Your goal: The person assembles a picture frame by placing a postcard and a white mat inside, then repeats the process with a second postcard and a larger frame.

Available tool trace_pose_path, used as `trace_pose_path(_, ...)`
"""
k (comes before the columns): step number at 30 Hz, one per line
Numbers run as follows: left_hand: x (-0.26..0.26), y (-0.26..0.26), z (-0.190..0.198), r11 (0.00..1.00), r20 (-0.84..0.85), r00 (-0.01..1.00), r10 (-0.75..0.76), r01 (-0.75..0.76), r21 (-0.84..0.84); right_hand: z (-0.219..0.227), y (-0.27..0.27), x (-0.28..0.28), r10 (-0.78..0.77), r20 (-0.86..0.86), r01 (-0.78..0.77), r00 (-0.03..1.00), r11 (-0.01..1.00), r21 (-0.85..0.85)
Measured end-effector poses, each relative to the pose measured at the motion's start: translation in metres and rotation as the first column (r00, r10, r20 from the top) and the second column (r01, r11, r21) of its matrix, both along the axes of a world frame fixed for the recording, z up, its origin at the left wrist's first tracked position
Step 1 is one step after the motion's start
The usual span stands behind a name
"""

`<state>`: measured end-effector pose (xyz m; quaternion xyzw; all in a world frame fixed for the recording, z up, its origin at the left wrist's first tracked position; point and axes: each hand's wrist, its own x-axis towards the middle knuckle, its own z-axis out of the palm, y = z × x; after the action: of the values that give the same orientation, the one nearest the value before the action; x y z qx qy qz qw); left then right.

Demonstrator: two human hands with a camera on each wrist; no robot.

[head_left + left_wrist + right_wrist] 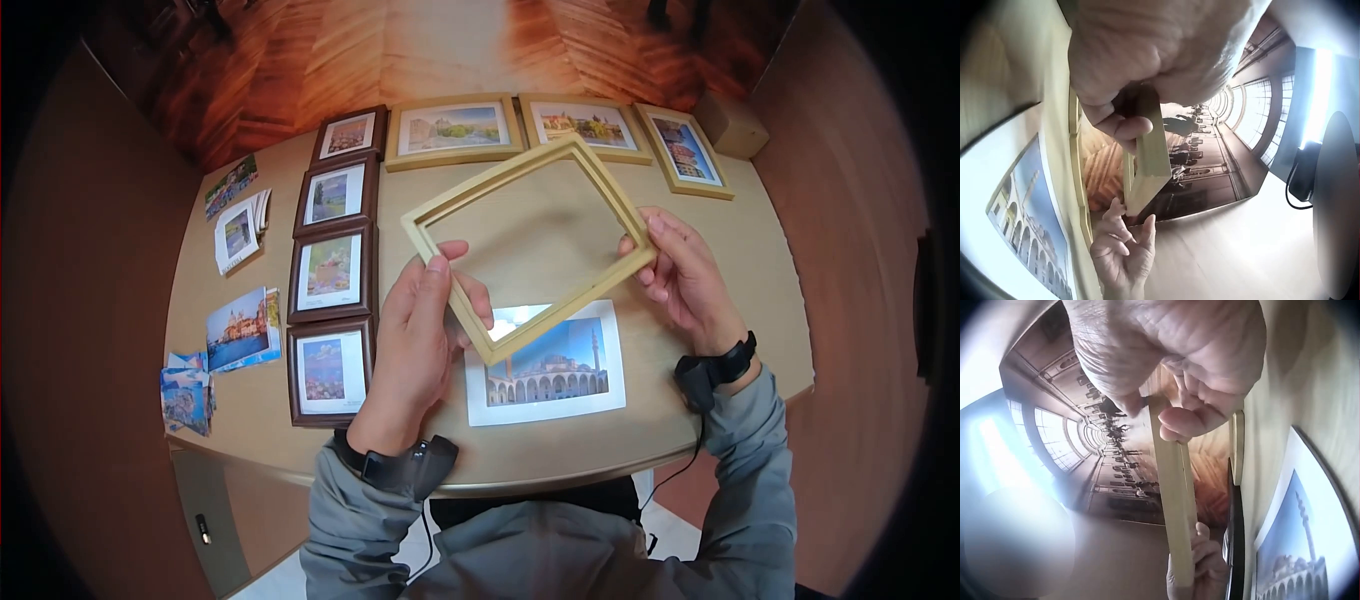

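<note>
A light wooden frame (530,333), with an open middle, is held tilted above the table by both hands. The left hand (415,325) grips its lower left side, thumb in front. At its right corner the right hand (688,275) pinches the wood. Below the frame a white-bordered print of a domed building (560,385) lies flat, partly covered by the frame in the head view. In the left wrist view the frame (1152,150) appears edge-on under the left hand (1154,56); the right wrist view shows the frame (1172,500) edge-on in the right hand (1179,350).
Several dark framed pictures (335,272) form a column left of the hands. Light wooden framed pictures (455,130) line the table's back edge, with a wooden block (732,125) at the back right. Loose prints (240,328) lie in piles along the table's left side.
</note>
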<state>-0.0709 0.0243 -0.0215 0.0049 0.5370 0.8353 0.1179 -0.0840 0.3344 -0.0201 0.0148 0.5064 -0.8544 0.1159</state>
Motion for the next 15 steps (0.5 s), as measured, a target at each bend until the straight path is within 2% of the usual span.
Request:
trace_pose_path(1,0.0,0.001,-0.001,1.0,0.005,1.0,0.0,0.0,-0.002,0.0,0.001,-0.001,0.007,-0.018,-0.005,1.0,0.994,0.107)
trace_pose_path(2,-0.001,0.001,-0.004,0.997,-0.008,0.999,0.039,-0.039,-0.065,-0.001,0.002,-0.001,0.006,-0.014,-0.005,1.0,0.994,0.105)
trace_pose_path(4,-0.003,0.002,-0.011,0.989,-0.024,0.997,0.071,-0.074,-0.13,-0.002,0.003,-0.002,0.022,0.028,-0.029,0.999,0.955,0.294)
trace_pose_path(6,-0.007,0.0,-0.021,0.946,-0.158,0.985,0.074,-0.12,-0.3,-0.008,0.011,-0.005,-0.024,0.029,0.014,0.999,0.956,0.294)
trace_pose_path(7,-0.007,-0.001,-0.023,0.946,-0.159,0.985,0.072,-0.118,-0.303,-0.01,0.014,-0.005,-0.066,0.032,0.053,0.997,0.954,0.296)
trace_pose_path(8,-0.006,-0.003,-0.026,0.866,-0.264,0.964,0.039,-0.164,-0.473,-0.011,0.015,-0.005,-0.066,0.032,0.054,0.997,0.954,0.294)
trace_pose_path(9,-0.005,-0.004,-0.028,0.752,-0.357,0.934,-0.014,-0.226,-0.619,-0.012,0.016,-0.004,-0.138,0.039,0.118,0.99,0.939,0.322)
trace_pose_path(10,-0.005,-0.003,-0.029,0.772,-0.342,0.939,0.036,-0.243,-0.587,-0.014,0.015,-0.004,-0.205,0.046,0.177,0.978,0.921,0.348)
trace_pose_path(11,-0.005,-0.004,-0.028,0.767,-0.339,0.94,0.038,-0.245,-0.592,-0.017,0.015,-0.005,-0.2,0.05,0.172,0.978,0.924,0.342)
trace_pose_path(14,-0.004,-0.008,-0.026,0.696,-0.346,0.937,0.046,-0.279,-0.662,-0.025,0.012,-0.005,-0.26,0.064,0.212,0.963,0.887,0.41)
trace_pose_path(15,-0.003,-0.011,-0.027,0.642,-0.303,0.951,-0.061,-0.195,-0.742,-0.026,0.008,-0.004,-0.255,0.046,0.202,0.966,0.851,0.484)
